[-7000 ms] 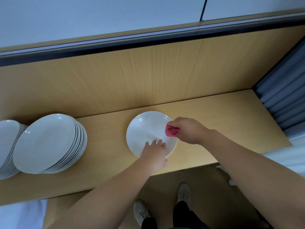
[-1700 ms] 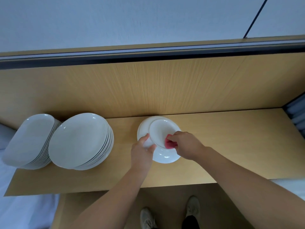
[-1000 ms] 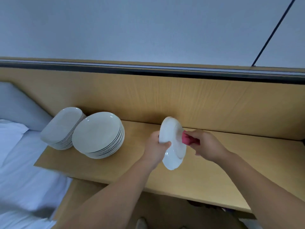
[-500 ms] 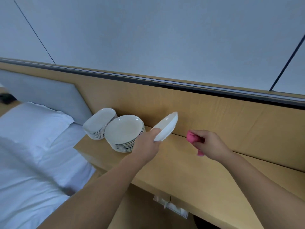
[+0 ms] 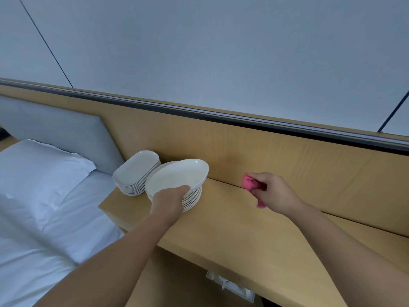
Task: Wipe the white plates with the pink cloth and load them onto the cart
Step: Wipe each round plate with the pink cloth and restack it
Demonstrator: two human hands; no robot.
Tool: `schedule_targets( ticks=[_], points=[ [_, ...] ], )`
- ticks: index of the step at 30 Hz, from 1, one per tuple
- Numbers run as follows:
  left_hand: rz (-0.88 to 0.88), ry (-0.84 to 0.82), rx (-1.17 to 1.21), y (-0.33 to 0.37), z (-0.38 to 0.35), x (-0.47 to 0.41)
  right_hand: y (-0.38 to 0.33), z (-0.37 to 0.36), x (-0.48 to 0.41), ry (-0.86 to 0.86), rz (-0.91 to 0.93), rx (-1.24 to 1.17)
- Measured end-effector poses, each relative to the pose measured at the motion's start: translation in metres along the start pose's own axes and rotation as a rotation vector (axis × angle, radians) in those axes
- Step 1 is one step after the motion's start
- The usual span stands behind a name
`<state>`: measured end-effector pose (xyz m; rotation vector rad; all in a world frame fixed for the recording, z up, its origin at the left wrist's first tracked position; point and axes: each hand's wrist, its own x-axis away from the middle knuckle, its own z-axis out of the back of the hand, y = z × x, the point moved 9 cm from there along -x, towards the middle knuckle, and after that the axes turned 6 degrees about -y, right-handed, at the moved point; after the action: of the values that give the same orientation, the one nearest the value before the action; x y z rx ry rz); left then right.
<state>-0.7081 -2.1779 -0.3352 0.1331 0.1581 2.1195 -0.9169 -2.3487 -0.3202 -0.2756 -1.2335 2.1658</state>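
While the left hand [image 5: 168, 201] grips the near rim of a white plate [image 5: 177, 177], that plate sits tilted directly over the round stack [image 5: 193, 199], far edge raised. Contact with the stack cannot be confirmed. Right of the stack, well apart, the right hand [image 5: 275, 193] is clenched round the pink cloth [image 5: 249, 182], bunched between thumb and fingers.

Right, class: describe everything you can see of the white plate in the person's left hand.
The plate is white, round and shallow with a raised rim, glossy like glazed ceramic. It is face up and tilted. The left hand grips its near rim, holding it over the stack of round plates on the wooden shelf; whether it touches the stack is unclear.
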Motion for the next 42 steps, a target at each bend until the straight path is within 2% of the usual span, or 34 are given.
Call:
schedule_targets(
  ticks=[6,8,12,15,16,22,25,31,36,39,42],
  points=[
    [-0.04,-0.197,0.007,-0.046,-0.035,-0.027,-0.016,-0.032,-0.027,0.039,-0.049,0.033],
    [-0.049,-0.215,0.049,-0.057,-0.043,-0.035,-0.017,-0.042,-0.034,0.064,-0.085,0.039],
    [-0.196,-0.246,-0.073,-0.067,-0.061,-0.042,-0.016,-0.061,-0.045,0.112,-0.146,0.022],
    [-0.339,-0.318,-0.054,-0.074,-0.072,-0.04,-0.016,-0.076,-0.05,0.139,-0.181,0.016],
    [-0.383,-0.279,-0.081,-0.077,-0.071,-0.041,-0.016,-0.08,-0.051,0.147,-0.192,0.017],
    [-0.528,-0.34,-0.113,-0.078,-0.074,-0.04,-0.024,-0.099,-0.049,0.183,-0.224,0.003],
    [-0.55,-0.336,-0.031,-0.07,-0.067,-0.043,-0.028,-0.101,-0.045,0.196,-0.223,-0.004],
    [-0.639,-0.289,0.207,0.011,-0.029,-0.044,-0.049,-0.084,-0.021,0.271,-0.232,0.014],
    [-0.81,-0.285,0.486,0.11,0.003,-0.029,-0.059,-0.035,0.049,0.466,-0.293,0.06],
    [-0.946,-0.352,0.645,0.184,0.019,0.001,-0.061,0.002,0.118,0.606,-0.354,0.103],
    [-1.048,-0.508,0.823,0.259,0.029,0.054,-0.07,0.035,0.204,0.761,-0.407,0.151]
  ],
)
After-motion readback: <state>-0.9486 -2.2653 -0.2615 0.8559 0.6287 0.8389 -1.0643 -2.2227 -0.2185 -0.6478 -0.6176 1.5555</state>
